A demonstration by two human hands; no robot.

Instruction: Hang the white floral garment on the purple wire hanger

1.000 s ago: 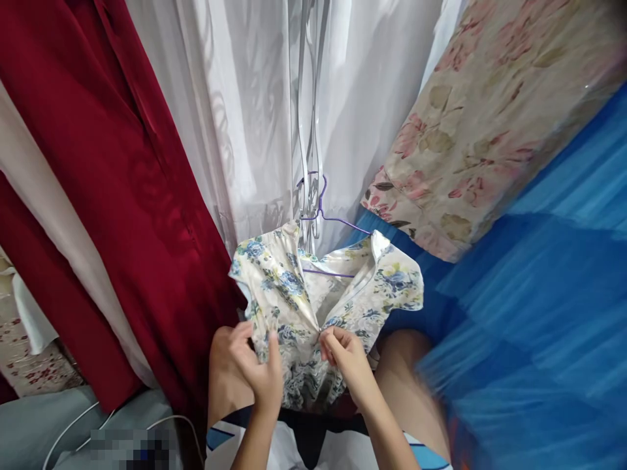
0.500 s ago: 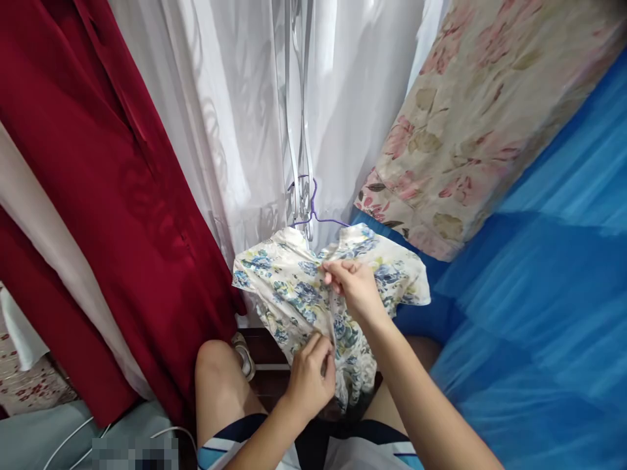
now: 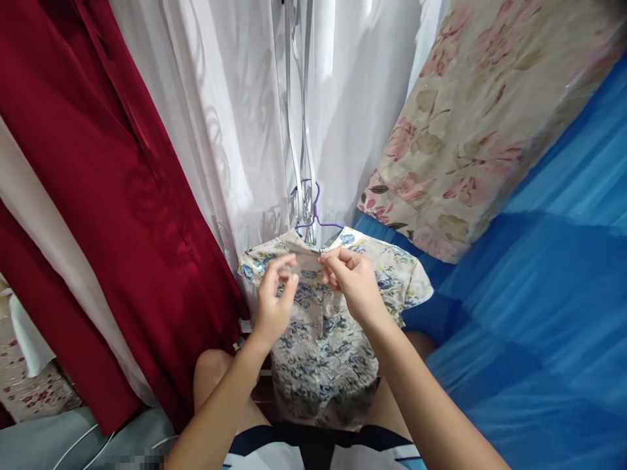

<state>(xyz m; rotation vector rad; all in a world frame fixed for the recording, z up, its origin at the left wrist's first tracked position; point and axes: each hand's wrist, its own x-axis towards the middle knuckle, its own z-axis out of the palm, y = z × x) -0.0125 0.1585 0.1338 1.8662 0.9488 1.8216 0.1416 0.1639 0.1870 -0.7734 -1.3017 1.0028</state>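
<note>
A short-sleeved floral blouse (image 3: 343,365), cream with blue and yellow-green flowers, hangs on a purple hanger (image 3: 316,209) between my knees. My right hand (image 3: 353,277) pinches the blouse at the middle of its neckline, at the top of the centre seam. Whatever small fastener may be between those fingertips is hidden. To the left of it, my left hand (image 3: 275,297) is raised before the blouse's left shoulder area, its thumb and fingers apart and somewhat blurred, holding nothing. The two sides of the neckline meet under my right fingertips.
White straps (image 3: 301,124) hang down to the hanger, in front of a white curtain (image 3: 353,98). Dark red cloth (image 3: 112,215) drapes on the left. Pink-flowered fabric (image 3: 455,143) and blue cloth (image 3: 533,313) hang on the right. White cables (image 3: 78,444) lie at lower left.
My left hand has let go of the lower blouse and risen up and left. My right hand has moved slightly up to the neckline. The neck opening has closed and the cloth hangs flatter.
</note>
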